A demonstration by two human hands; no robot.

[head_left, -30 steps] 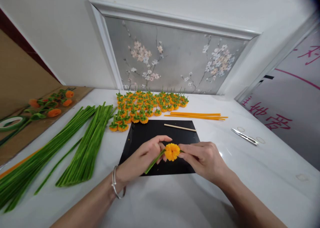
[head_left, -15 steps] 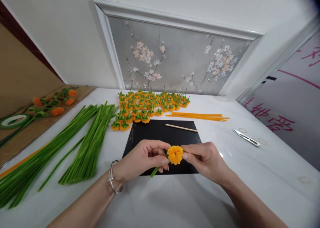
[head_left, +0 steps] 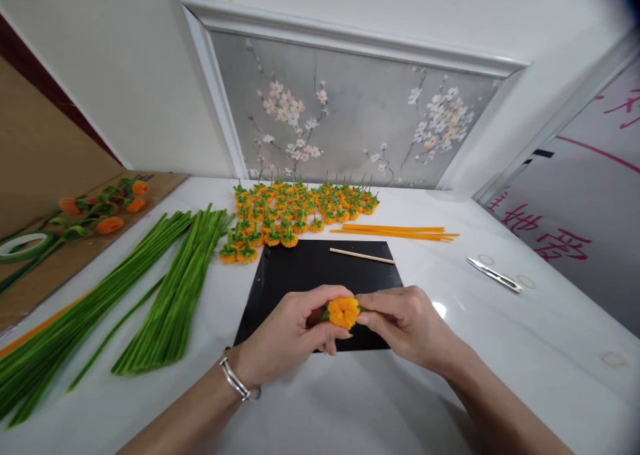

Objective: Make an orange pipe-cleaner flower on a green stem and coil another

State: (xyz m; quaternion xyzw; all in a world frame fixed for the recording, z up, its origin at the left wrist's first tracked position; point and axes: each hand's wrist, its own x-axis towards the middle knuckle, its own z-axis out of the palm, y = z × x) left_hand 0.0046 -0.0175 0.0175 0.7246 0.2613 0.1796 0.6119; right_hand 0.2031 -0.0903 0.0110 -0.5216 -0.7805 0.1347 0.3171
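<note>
The orange flower (head_left: 343,313) is held low in the centre of the frame, over the black mat (head_left: 300,268). It is clasped between the thumb and curled fingers of the left hand (head_left: 293,332), whose forearm is angled up from the lower left. Its green stem (head_left: 363,308) is pinched by the right hand (head_left: 413,322), reached in from the lower right.

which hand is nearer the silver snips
Right. The right hand lies left of the silver snips and closer to the camera; the left hand is farther left, past the orange flower.
</note>
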